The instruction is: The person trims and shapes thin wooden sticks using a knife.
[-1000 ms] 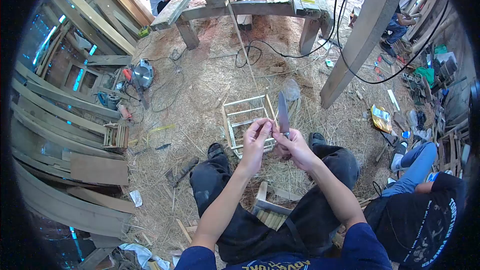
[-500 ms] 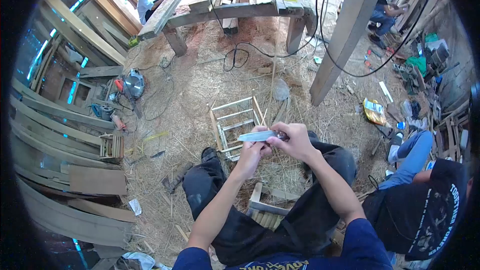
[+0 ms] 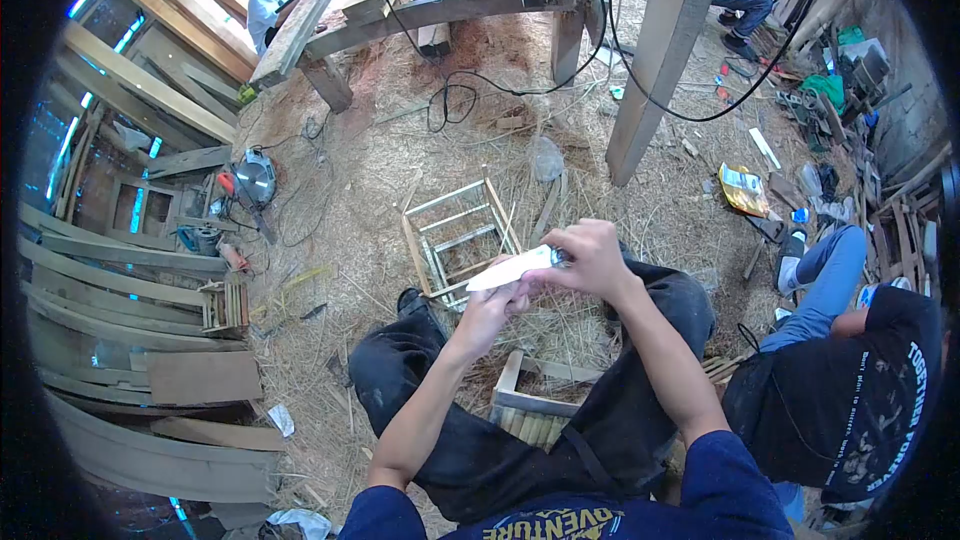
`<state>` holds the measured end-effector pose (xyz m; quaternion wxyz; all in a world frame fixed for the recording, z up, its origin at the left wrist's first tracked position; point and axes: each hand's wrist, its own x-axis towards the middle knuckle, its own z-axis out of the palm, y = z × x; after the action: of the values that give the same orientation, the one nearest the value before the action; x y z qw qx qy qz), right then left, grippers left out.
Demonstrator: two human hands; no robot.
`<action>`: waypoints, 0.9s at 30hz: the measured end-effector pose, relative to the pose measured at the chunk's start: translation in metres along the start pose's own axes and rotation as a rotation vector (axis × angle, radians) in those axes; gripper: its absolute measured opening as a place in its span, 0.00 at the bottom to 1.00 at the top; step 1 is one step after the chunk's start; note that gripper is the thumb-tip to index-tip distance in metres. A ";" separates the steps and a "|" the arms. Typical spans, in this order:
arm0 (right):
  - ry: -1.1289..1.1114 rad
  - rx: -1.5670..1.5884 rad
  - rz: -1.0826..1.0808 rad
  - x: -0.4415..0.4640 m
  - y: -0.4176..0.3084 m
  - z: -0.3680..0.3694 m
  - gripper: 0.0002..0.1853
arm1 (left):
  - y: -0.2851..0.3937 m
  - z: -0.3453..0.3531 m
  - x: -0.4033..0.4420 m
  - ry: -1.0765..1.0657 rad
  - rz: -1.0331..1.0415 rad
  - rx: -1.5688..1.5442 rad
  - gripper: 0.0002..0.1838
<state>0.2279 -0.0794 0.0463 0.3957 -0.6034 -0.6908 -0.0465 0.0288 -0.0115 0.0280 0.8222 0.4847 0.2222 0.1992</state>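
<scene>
My right hand (image 3: 588, 262) is closed around the handle of a knife (image 3: 510, 268), whose broad blade points left and shines white with glare. Just below the blade, my left hand (image 3: 490, 312) is closed, its fingers pinched together against the knife. A thin strip (image 3: 513, 216) seems to rise from behind the blade; whether the left fingers grip it is hidden. Beyond my hands, a small wooden frame (image 3: 409, 240) with light crossbars lies on the straw-strewn floor. Between my legs sits another small wooden piece with slats (image 3: 530, 427).
A workbench (image 3: 440, 18) stands ahead, beside a wooden post (image 3: 660, 70) with hanging black cable. A circular saw (image 3: 257, 176) lies to the left. One person (image 3: 830, 400) sits close on my right; others are further off. A yellow bag (image 3: 742, 190) lies on the right.
The knife has tilted, its tip now lower to the left and its blade face catching bright light. Both hands stay close together. The whole view has shifted slightly.
</scene>
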 end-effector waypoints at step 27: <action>0.044 -0.130 -0.008 0.002 -0.001 0.010 0.24 | -0.003 -0.013 -0.024 0.098 -0.050 0.106 0.08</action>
<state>0.2220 -0.0725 0.0407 0.3705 -0.6238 -0.6799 -0.1063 0.0023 -0.0168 0.0240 0.7882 0.5116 0.2845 0.1899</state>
